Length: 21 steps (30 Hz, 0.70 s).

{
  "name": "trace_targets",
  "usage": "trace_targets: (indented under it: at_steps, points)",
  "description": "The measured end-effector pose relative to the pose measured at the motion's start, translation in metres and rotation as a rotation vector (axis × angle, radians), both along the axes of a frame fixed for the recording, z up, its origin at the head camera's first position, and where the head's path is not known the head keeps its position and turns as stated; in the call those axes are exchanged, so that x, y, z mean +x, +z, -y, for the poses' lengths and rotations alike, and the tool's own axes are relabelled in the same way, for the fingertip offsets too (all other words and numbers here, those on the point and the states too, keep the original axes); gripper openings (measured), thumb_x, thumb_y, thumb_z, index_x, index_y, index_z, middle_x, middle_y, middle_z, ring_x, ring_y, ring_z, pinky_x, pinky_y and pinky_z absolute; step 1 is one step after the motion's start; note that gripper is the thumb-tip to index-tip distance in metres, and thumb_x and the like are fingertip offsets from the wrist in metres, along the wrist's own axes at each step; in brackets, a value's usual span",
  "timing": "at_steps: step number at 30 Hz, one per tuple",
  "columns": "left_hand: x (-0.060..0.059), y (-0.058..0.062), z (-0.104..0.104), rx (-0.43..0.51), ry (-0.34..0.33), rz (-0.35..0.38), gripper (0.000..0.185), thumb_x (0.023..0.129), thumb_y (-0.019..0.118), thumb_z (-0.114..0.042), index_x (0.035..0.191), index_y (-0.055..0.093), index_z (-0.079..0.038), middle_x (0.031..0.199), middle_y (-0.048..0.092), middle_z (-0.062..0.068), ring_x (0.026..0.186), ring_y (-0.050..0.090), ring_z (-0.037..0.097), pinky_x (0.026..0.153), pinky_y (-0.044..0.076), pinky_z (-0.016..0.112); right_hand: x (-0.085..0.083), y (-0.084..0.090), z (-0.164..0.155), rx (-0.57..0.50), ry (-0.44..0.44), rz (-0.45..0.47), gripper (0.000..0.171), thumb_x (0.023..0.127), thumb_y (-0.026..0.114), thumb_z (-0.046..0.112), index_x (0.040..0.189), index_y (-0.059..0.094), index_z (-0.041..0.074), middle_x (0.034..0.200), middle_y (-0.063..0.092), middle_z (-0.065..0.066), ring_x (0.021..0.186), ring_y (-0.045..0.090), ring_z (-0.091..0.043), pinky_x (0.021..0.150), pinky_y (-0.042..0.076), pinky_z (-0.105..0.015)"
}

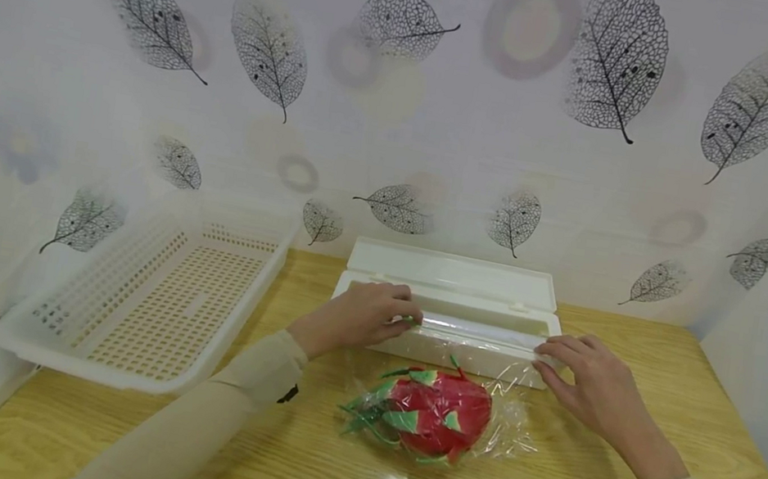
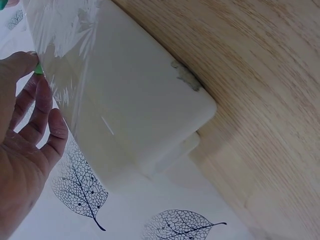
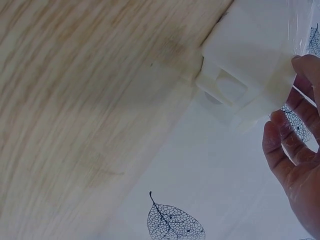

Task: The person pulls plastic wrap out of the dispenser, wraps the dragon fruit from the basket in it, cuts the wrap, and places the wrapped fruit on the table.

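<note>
A white cling film dispenser box (image 1: 450, 316) lies open across the far middle of the wooden worktop (image 1: 292, 457), its lid tipped back toward the leaf-patterned backdrop (image 1: 409, 69); a sheet of cling film (image 1: 507, 411) runs from its front edge down over a red dragon fruit (image 1: 436, 413) that sits just in front of the box. The left hand (image 1: 361, 315) rests on the box's left end, thumb and fingers pinching the film beside a small green slider (image 2: 38, 69); the right hand (image 1: 590, 378) sits at the right end, fingers curled lightly onto the film at the box corner, holding it down.

The film is judged very light, limp and clingy, likely to wrinkle, stick to itself or tear unevenly; taking it at both edges close to the box, taut and level, looks safest. The fruit seems firm and fairly heavy, its leafy scales apt to snag the sheet.

A perforated white basket (image 1: 159, 297) stands well to the left, half off the worktop edge; nothing lies between the hands and the fruit.
</note>
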<state>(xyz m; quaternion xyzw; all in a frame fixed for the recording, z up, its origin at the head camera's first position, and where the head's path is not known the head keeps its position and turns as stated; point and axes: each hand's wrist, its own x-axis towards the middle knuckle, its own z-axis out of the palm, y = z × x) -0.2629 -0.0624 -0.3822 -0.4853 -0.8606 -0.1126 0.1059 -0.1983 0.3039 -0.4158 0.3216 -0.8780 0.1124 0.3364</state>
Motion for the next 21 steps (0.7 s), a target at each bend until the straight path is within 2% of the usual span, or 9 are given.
trace_targets:
  at_steps: [15, 21]
  points:
    - [0.0001, -0.0013, 0.0040, 0.016, 0.001, -0.030, 0.010, 0.098, 0.070, -0.021, 0.106, 0.075, -0.022, 0.097, 0.068, -0.002, 0.075, 0.063, 0.011, 0.062, 0.051, 0.024, -0.0002, -0.0021, -0.0014, 0.002, -0.001, -0.011, 0.062, 0.104, 0.038, 0.059, 0.096, 0.078, 0.013, 0.094, 0.078, -0.005, 0.080, 0.068, -0.025, 0.062, 0.059, -0.043]
    - [0.0001, -0.0017, 0.0052, 0.011, 0.012, -0.022, 0.011, 0.099, 0.069, -0.022, 0.108, 0.075, -0.023, 0.097, 0.068, -0.002, 0.076, 0.062, 0.010, 0.063, 0.052, 0.025, 0.0009, 0.0000, -0.0003, 0.002, -0.001, -0.013, 0.064, 0.106, 0.035, 0.058, 0.096, 0.078, 0.011, 0.094, 0.078, -0.006, 0.080, 0.068, -0.025, 0.061, 0.058, -0.043]
